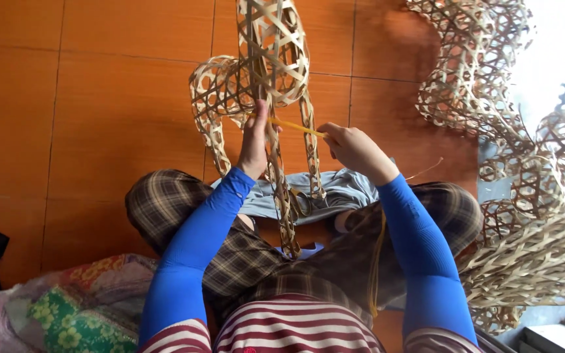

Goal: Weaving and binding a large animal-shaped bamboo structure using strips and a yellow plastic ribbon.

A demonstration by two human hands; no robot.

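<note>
Seated person viewed from above, legs in checked trousers folded on an orange tiled floor (99,104). Both forearms wear blue sleeves. The left hand (254,140) is raised at the centre of the scene, fingers closed around a vertical band of an open-weave bamboo lattice (273,59), gripping it just below the curled upper section. The right hand (354,149) sits just to the right, fingers pinched shut on the end of a thin yellow bamboo strip (295,125). That strip runs leftward and slightly farther away, from the right hand across to the left hand, passing through or against the lattice bands; which of the two cannot be told. The lattice rises from the lap area, between the knees, to the far edge of the view, with a looped portion bulging to the left. A grey cloth (344,189) lies across the lap beneath the hands. A pile of woven bamboo lattice strips (531,216) occupies the right side. A floral-patterned bundle (67,314) lies near left.
</note>
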